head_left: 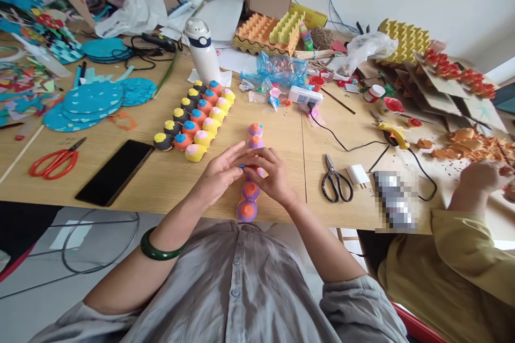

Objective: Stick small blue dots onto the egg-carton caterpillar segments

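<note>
A row of purple egg-carton cups (247,210) with orange clay tops runs away from me along the table. The farthest cup carries a blue dab. Over the middle of the row, my left hand (219,176) and my right hand (274,176) meet at the fingertips. Between them shows a small bit of blue clay (242,166), pinched in the fingers and mostly covered. My hands hide the middle cups. Left of the row stand strips of painted cups in black and yellow (173,127), orange and blue (190,127), and yellow and pink (211,124).
To the left lie a phone (115,172) and red-handled scissors (56,162). Black scissors (336,179), a white charger (358,176) and a yellow glue gun (394,134) with its cord are on the right. A white bottle (204,56) stands behind. A co-worker's hand (480,178) is at far right.
</note>
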`<state>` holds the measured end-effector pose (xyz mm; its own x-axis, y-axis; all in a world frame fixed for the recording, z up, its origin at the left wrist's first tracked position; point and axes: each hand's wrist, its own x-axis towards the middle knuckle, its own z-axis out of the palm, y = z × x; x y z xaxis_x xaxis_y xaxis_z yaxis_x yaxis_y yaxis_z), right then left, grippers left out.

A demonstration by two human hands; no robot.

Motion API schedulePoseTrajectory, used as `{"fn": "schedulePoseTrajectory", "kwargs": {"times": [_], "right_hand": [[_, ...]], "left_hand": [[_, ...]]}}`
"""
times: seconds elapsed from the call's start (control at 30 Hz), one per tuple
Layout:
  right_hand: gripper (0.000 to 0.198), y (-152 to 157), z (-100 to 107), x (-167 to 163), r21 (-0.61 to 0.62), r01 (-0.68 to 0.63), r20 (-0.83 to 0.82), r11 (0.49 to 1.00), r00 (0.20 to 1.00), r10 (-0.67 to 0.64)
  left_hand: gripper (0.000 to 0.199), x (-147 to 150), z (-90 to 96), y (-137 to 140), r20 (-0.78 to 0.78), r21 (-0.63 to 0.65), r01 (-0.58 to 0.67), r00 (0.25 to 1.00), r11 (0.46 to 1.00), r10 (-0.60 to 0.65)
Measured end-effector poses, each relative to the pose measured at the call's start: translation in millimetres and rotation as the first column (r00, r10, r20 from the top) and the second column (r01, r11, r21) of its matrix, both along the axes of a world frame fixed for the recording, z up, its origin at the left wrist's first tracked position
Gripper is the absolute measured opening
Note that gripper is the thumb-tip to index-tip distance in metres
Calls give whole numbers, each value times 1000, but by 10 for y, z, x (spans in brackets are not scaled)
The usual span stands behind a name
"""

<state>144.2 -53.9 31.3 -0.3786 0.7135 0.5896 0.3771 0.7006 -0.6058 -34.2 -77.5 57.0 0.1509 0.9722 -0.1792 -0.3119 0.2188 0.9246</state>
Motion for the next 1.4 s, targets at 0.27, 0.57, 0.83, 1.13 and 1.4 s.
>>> {"fn": "schedulePoseTrajectory", "kwargs": {"times": [0.27, 0.57, 0.83, 1.13, 1.4], "right_hand": [[11, 92, -50, -39, -198, 41, -177, 979, 981, -77], [10, 323, -80, -53, -365, 61, -260, 929, 952, -165], [12, 620, -92, 63, -126, 122, -152, 985, 978, -140], [10, 624, -260, 86, -95, 180, -190, 979, 962, -196], [11, 684, -297, 163, 77, 127, -68, 989, 990, -122]], "left_hand": [[54, 13, -60, 13, -1, 36, -96, 995, 995, 96], [45, 46, -152, 369, -184, 166, -125, 971, 978, 155], [44, 143, -69, 756, -310, 274, -61, 939, 960, 148], [40, 254, -195, 886, -271, 226, -33, 958, 974, 95], [35, 165, -307, 835, -397, 360, -61, 893, 931, 211]]}}
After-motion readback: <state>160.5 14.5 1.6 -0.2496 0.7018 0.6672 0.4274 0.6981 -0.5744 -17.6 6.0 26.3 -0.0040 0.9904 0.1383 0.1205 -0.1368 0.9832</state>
